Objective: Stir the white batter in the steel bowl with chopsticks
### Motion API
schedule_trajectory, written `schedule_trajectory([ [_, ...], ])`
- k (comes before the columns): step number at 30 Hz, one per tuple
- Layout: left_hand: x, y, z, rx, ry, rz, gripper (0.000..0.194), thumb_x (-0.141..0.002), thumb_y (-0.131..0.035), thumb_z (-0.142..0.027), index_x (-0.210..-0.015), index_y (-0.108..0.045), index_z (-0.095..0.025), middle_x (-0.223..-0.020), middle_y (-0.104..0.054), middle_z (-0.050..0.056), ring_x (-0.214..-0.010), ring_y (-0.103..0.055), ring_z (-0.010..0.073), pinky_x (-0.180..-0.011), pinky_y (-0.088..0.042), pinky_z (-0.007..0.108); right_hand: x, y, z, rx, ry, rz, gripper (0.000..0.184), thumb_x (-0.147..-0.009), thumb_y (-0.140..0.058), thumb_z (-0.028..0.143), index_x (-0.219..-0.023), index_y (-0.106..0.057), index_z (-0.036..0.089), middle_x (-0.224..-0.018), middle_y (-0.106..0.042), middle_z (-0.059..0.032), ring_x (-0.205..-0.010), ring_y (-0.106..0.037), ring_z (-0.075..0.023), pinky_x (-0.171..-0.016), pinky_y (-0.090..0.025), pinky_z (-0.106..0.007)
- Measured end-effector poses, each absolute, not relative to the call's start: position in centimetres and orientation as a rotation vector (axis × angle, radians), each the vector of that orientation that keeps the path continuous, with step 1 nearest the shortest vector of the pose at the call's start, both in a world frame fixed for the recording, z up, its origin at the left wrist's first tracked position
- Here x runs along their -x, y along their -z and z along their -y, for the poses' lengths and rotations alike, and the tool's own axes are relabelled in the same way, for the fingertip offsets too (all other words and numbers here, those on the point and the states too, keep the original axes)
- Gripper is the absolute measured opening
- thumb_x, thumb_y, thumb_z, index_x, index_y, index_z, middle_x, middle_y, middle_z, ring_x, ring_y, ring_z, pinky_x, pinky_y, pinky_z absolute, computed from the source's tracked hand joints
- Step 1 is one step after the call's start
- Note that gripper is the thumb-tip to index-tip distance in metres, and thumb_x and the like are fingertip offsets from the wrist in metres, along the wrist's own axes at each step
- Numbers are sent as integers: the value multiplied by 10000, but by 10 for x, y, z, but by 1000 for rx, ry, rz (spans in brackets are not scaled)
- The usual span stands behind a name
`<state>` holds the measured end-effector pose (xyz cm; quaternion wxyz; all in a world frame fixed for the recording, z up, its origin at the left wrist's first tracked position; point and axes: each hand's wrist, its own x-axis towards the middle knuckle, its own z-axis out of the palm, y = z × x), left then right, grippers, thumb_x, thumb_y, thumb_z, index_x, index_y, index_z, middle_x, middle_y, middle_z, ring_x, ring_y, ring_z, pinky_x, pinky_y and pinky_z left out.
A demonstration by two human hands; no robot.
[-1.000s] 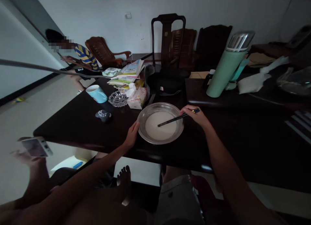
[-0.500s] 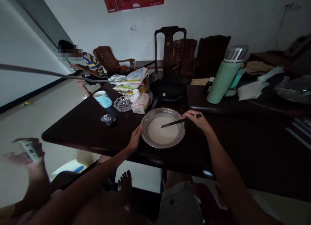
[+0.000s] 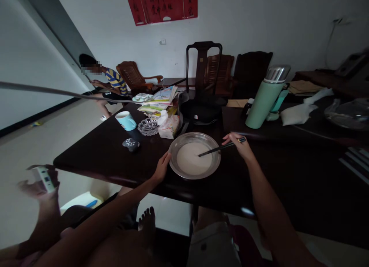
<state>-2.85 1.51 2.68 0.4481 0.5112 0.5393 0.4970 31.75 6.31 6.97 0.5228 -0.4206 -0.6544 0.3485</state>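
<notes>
A round metal basin [image 3: 213, 168] stands on the dark table, with a milky off-white liquid [image 3: 190, 161] in it. My left hand [image 3: 163, 167] grips the basin's left rim, thumb on top. Over the right side, my right hand [image 3: 238, 144] is closed around a pair of dark chopsticks [image 3: 217, 148]. Their tips dip into the liquid near its middle, and their back ends stick out past my fingers. The fingers of my left hand beneath the rim are hidden.
Behind the basin are a tissue pack [image 3: 169, 126], a glass dish [image 3: 148, 126], a blue mug [image 3: 126, 121] and a black bag [image 3: 201, 107]. A green thermos [image 3: 263, 101] stands at right. Another person's hand [image 3: 43, 184] holds a pale device at lower left; someone sits farther back [image 3: 115, 80].
The chopsticks' tips have moved right within the liquid, and my right hand has shifted right. My left hand stays on the rim. The whole view has tilted up slightly.
</notes>
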Motion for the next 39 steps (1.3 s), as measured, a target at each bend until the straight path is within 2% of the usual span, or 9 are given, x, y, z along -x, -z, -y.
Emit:
schedule_trajectory([
  [3, 29, -26, -16, -1274, -1233, -1344, 784, -717, -615, -714, -1217, -665, -112, -1305, -631, 131, -1264, -518, 330, -1111, -343, 429, -316, -69, -63, 983, -904, 1589, 427, -880, -525, 603, -816, -708, 223, -653, -727, -27, -664, -673, -207, -735, -491, -342],
  [8, 31, -22, -17, -1262, -1241, -1329, 758, -734, -619, -689, -1232, -656, -119, -1312, -627, 128, -1278, -507, 329, -1120, -326, 434, -309, -70, -63, 970, -877, 1675, 415, -845, -577, 599, -778, -714, 214, -779, -752, -47, -793, -691, -224, -760, -499, -337],
  [14, 31, -22, -16, -1267, -1231, -1313, 728, -753, -611, -678, -1227, -656, -128, -1310, -629, 123, -1271, -512, 325, -1110, -343, 429, -314, -70, -63, 1037, -908, 1600, 452, -862, -528, 629, -799, -705, 218, -664, -732, -37, -635, -663, -201, -616, -476, -307],
  [19, 29, -25, -15, -1272, -1244, -1316, 701, -763, -608, -664, -1213, -664, -130, -1283, -647, 116, -1257, -523, 317, -1103, -352, 430, -311, -71, -63, 987, -863, 1673, 415, -848, -573, 601, -781, -721, 219, -778, -758, -48, -776, -694, -228, -698, -502, -332],
  [23, 29, -27, -15, -1296, -1235, -1319, 719, -763, -601, -671, -1232, -656, -129, -1292, -641, 117, -1271, -510, 316, -1113, -336, 437, -317, -71, -62, 1047, -859, 1585, 439, -869, -530, 612, -797, -712, 219, -660, -734, -36, -626, -661, -193, -592, -464, -296],
  [25, 28, -28, -14, -1301, -1230, -1328, 721, -759, -604, -674, -1233, -656, -133, -1307, -633, 115, -1278, -501, 318, -1119, -327, 441, -315, -72, -62, 1034, -915, 1619, 440, -872, -527, 608, -799, -712, 216, -660, -734, -35, -620, -659, -191, -562, -449, -286],
  [29, 28, -30, -14, -1299, -1226, -1327, 729, -750, -606, -680, -1220, -660, -126, -1316, -626, 120, -1285, -494, 324, -1117, -328, 440, -310, -72, -62, 979, -913, 1715, 390, -863, -568, 565, -809, -724, 212, -789, -762, -45, -782, -690, -214, -652, -481, -301],
  [35, 30, -27, -15, -1313, -1215, -1334, 717, -761, -600, -668, -1224, -655, -123, -1317, -624, 118, -1304, -477, 314, -1130, -312, 425, -318, -69, -63, 1038, -927, 1590, 411, -891, -521, 574, -821, -713, 218, -650, -733, -24, -614, -646, -182, -581, -446, -287],
  [39, 30, -25, -16, -1290, -1220, -1326, 730, -761, -601, -666, -1247, -639, -123, -1318, -623, 121, -1278, -502, 313, -1120, -325, 427, -315, -68, -64, 989, -964, 1683, 393, -858, -569, 586, -822, -724, 227, -761, -762, -33, -744, -695, -214, -666, -493, -316],
])
